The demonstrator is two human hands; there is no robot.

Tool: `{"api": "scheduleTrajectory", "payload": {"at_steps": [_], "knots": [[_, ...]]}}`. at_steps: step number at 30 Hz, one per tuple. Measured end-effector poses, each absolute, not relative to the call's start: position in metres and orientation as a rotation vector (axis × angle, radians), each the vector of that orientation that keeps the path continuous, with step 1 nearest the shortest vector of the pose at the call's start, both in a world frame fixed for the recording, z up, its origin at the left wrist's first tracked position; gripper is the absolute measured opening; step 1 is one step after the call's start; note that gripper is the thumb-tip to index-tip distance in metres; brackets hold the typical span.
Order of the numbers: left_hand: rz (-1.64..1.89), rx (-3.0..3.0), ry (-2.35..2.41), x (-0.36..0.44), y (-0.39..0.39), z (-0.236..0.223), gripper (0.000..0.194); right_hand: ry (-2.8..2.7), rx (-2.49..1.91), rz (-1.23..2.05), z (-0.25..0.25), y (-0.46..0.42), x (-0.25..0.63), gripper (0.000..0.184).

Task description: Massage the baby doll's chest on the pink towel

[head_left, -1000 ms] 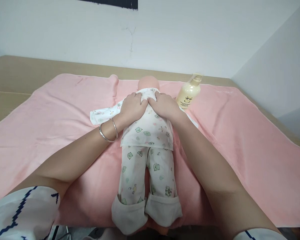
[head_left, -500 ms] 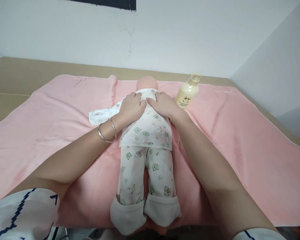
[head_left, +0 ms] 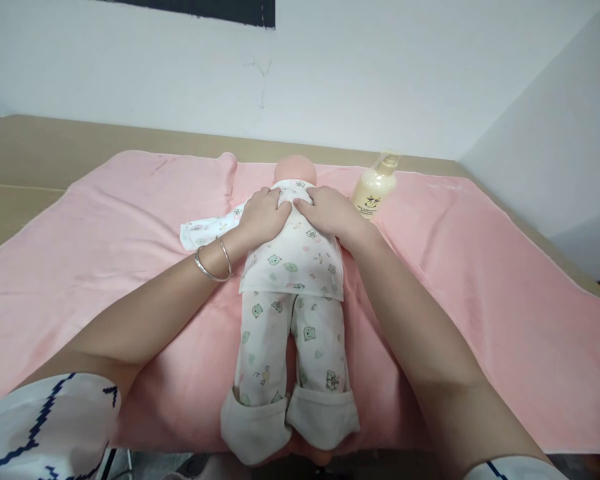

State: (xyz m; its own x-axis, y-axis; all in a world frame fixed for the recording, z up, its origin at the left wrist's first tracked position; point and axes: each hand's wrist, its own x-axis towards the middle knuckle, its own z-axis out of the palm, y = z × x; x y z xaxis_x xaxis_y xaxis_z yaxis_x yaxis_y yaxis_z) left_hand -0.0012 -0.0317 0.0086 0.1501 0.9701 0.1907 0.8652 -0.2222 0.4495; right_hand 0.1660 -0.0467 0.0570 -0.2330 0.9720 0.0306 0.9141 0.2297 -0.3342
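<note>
A baby doll (head_left: 300, 263) in a white top and trousers with small green animal prints lies lengthwise in front of me, apparently face down. Its bald head (head_left: 295, 169) points away from me, and the trouser cuffs are folded up at the near end. My left hand (head_left: 265, 217) rests flat on the left side of its upper back, a silver bangle (head_left: 213, 261) on the wrist. On the right side lies my right hand (head_left: 330, 212), also flat, the two thumbs close together near the middle. One sleeve (head_left: 210, 231) stretches out to the left.
A pink blanket (head_left: 480, 300) is spread beneath the doll over a tan surface (head_left: 35, 150). Just past my right hand, a pale yellow pump bottle (head_left: 374, 188) leans on the blanket. A white wall (head_left: 180, 80) rises behind.
Both hands stay on the doll's upper back with almost no movement. The view has shifted very slightly.
</note>
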Motion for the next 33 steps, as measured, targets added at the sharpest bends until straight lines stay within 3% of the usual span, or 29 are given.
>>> {"api": "scheduleTrajectory", "payload": {"at_steps": [4,10,16,23,29,33], "knots": [[0.654,2.184,1.789,-0.003,-0.028,0.006,0.045,-2.204,-1.678,0.248,0.073,-0.059,0.158,0.037],[0.691,2.188,1.816,-0.002,-0.031,0.004,0.044,-2.008,-1.603,0.122,0.075,-0.071,0.142,0.045],[0.791,2.174,1.812,-0.001,-0.033,0.001,0.039,-2.234,-1.703,0.133,0.045,-0.059,0.138,0.045],[0.814,2.187,1.778,-0.003,-0.030,-0.003,0.038,-2.011,-1.579,0.118,0.066,-0.066,0.143,0.054],[0.751,2.198,1.798,-0.003,-0.030,-0.002,0.046,-2.189,-1.607,0.089,0.039,-0.062,0.131,0.052],[0.762,2.183,1.769,-0.003,-0.030,-0.002,0.051,-2.196,-1.566,0.139,0.050,-0.067,0.133,0.057]]}}
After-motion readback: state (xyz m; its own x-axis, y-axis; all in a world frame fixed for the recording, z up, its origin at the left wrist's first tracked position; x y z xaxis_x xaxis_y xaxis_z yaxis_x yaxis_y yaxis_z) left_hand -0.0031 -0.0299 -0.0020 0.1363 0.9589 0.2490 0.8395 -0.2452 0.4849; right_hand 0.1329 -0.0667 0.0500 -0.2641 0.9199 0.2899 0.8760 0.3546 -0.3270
